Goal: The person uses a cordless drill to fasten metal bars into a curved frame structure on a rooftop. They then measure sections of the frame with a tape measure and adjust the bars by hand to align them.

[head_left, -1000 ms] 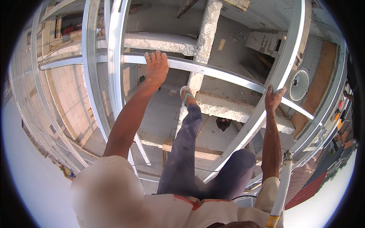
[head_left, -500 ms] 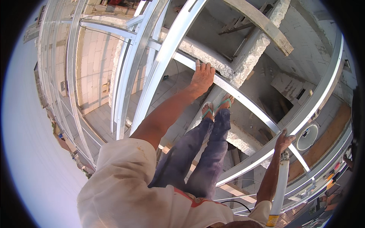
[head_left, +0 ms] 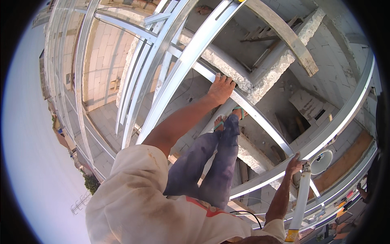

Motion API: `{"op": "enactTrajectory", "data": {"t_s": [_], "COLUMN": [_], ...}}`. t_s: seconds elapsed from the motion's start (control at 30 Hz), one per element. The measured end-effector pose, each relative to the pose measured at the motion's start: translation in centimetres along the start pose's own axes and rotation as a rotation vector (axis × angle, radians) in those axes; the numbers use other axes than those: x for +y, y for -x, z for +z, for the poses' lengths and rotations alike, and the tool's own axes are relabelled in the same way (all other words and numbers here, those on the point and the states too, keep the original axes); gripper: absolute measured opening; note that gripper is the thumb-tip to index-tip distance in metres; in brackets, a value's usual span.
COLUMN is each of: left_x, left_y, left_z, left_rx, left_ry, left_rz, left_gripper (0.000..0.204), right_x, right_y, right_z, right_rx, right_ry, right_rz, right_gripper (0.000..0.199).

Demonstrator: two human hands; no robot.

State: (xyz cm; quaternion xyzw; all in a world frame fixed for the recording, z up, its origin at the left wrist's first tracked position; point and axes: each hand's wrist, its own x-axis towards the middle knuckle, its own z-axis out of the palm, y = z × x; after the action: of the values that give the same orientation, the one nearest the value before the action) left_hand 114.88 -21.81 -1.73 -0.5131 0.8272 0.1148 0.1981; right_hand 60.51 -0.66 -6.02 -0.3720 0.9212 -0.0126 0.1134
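Observation:
My left hand (head_left: 222, 88) is closed over a silvery metal cross-channel (head_left: 258, 113), its fingers hooked over the far edge. At the right, my right hand (head_left: 294, 164) grips the edge of a long metal beam (head_left: 325, 140), close to where the cross-channel meets it. Fingers of that hand show only in part. Beside it stands the rough, crusted top of a white pole (head_left: 301, 199) with a yellow band low down; whether hand and pole touch I cannot tell. Below the channel, my sandalled feet (head_left: 219, 123) rest on a narrow ledge, one partly hidden by the channel.
More metal beams (head_left: 191, 61) run close together at the left. Broken concrete wall tops (head_left: 272, 75) and a wooden plank (head_left: 286, 32) lie ahead. A deep drop to a floor (head_left: 174, 103) opens below. A white round bucket-like thing (head_left: 321, 162) is past my right hand.
The whole view has shifted a little, so the frame sits lower and to the right at the top. My legs have drawn closer together and one foot is now more hidden. Both hands keep their holds.

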Motion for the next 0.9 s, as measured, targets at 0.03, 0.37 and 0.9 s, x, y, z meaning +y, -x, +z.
{"op": "enactTrajectory", "data": {"t_s": [0.03, 0.37, 0.9], "left_x": [-0.5, -2.7, -5.1], "left_y": [-0.2, -4.2, -4.2], "left_z": [0.4, -2.3, 0.4], "left_rx": [0.016, -0.434, -0.528], "left_ry": [0.027, 0.084, 0.135], "left_rz": [0.012, 0.014, 0.057], "left_gripper": [0.042, 0.055, 0.06], "right_x": [-0.8, 3.0, -4.4], "right_y": [0.1, -0.4, -1.8], "right_z": [-0.6, 0.8, -3.3], "right_rx": [-0.037, 0.124, -0.424], "right_ry": [-0.019, 0.141, 0.017], "right_rz": [0.03, -0.261, 0.282], "right_gripper": [0.086, 0.097, 0.1]}}
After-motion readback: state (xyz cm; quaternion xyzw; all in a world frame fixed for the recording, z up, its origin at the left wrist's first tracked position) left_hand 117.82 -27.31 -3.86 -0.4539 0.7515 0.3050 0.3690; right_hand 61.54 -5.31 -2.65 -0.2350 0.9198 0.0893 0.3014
